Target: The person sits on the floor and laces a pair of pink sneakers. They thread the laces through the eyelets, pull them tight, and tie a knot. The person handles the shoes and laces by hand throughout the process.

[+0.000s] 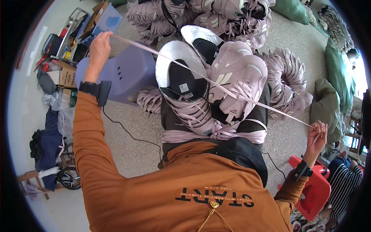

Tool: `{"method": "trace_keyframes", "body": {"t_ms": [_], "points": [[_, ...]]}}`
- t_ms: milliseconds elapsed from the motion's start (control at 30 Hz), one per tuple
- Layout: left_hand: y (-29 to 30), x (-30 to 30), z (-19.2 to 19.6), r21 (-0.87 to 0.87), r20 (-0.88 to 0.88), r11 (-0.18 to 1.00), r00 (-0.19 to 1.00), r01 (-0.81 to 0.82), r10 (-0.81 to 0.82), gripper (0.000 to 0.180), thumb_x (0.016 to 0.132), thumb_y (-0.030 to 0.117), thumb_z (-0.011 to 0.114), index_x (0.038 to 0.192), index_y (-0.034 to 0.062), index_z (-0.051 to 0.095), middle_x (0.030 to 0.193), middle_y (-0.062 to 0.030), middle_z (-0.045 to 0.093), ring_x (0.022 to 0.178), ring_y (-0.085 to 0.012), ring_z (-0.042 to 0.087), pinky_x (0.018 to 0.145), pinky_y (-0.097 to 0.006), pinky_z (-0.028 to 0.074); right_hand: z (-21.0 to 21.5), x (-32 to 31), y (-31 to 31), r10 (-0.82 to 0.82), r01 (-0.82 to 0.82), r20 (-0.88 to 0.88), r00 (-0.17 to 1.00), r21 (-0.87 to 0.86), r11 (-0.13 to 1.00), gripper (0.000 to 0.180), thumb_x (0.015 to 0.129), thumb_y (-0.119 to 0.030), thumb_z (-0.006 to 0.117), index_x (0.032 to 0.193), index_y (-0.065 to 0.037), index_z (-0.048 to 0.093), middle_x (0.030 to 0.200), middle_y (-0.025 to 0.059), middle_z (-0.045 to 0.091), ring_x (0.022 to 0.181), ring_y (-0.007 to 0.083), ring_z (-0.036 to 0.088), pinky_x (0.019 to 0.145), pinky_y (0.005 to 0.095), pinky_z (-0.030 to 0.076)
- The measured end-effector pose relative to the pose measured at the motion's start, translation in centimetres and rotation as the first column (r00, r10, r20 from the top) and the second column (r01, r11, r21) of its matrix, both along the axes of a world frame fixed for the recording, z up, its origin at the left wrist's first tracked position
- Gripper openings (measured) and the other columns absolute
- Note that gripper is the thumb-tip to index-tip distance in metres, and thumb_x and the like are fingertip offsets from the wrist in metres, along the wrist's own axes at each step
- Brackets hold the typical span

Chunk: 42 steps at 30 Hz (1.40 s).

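A pale pink shoelace (135,44) is stretched taut across the view, passing through the front of a pink shoe upper (257,69). One end is pinched in my left hand (100,49), raised at the far left. My right hand (317,136) grips the other end, lower on the right. The upper rests over my lap and knees against a nested stack of similar uppers (189,112), whose white linings and black insides face up. Across my lap lies a bundle of loose pink laces (183,136), loosely knotted near the middle.
More bundled uppers (162,19) pile up ahead, with a curved stack (288,73) to the right. A purple plastic stool (127,71) stands left; a red stool (315,193) is at lower right. Green sacks (338,73) line the right. Another person in stripes (344,185) sits there.
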<state>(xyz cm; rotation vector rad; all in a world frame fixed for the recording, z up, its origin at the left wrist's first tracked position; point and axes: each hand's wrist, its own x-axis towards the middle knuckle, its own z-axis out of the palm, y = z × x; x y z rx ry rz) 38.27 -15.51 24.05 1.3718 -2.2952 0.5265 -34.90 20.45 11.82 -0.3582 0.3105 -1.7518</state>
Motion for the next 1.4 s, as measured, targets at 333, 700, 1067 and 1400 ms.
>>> {"method": "trace_keyframes", "body": {"t_ms": [333,700,1067,1400], "points": [[14.3,-19.4,-5.1,0.668,-0.652,0.554,0.749,0.497,0.115,0.01,0.099,0.012,0.063,0.093,0.0048,0.066,0.079,0.0039,0.063,0.069,-0.0021,0.054,0.058,-0.022,0.044,-5.1,-6.2,3.5,-0.22,0.311,-0.244,0.945,0.45,0.837,0.036,0.104,-0.01,0.054,0.137,0.005,0.049,0.103,0.0054,0.058,0.077,0.0114,0.052,0.074,0.0256,0.047],[18.0,-25.9,-9.9,0.421,-0.883,0.548,0.465,0.723,0.065,0.008,0.096,0.008,0.07,0.099,0.0009,0.067,0.098,-0.0017,0.072,0.088,-0.0073,0.064,0.079,-0.024,0.053,-1.6,11.5,-4.4,0.351,0.031,-0.551,0.757,0.567,0.823,0.022,0.102,-0.012,0.06,0.121,-0.002,0.06,0.084,-0.0006,0.062,0.056,0.0031,0.046,0.046,0.0164,0.032],[18.6,-26.9,-8.4,0.228,-0.397,0.817,0.817,0.529,-0.418,0.012,0.083,0.012,0.079,0.087,0.0064,0.068,0.085,-0.0052,0.066,0.082,-0.0233,0.064,0.094,-0.04,0.047,0.0,20.1,-7.0,0.431,-0.012,-0.82,0.378,0.461,0.887,0.01,0.102,-0.01,0.058,0.102,-0.002,0.064,0.077,0.0003,0.065,0.062,0.005,0.057,0.054,0.0199,0.044],[23.3,-30.2,-9.1,0.56,-0.637,0.485,0.724,0.671,-0.266,0.032,0.09,0.007,0.07,0.119,-0.0012,0.06,0.091,-0.0187,0.068,0.079,-0.0352,0.068,0.068,-0.039,0.053,1.1,20.8,-7.7,0.081,0.023,-0.994,-0.078,0.079,0.997,0.004,0.09,-0.001,0.062,0.093,0.001,0.059,0.073,0.016,0.063,0.063,0.029,0.065,0.058,0.0368,0.048]]}}
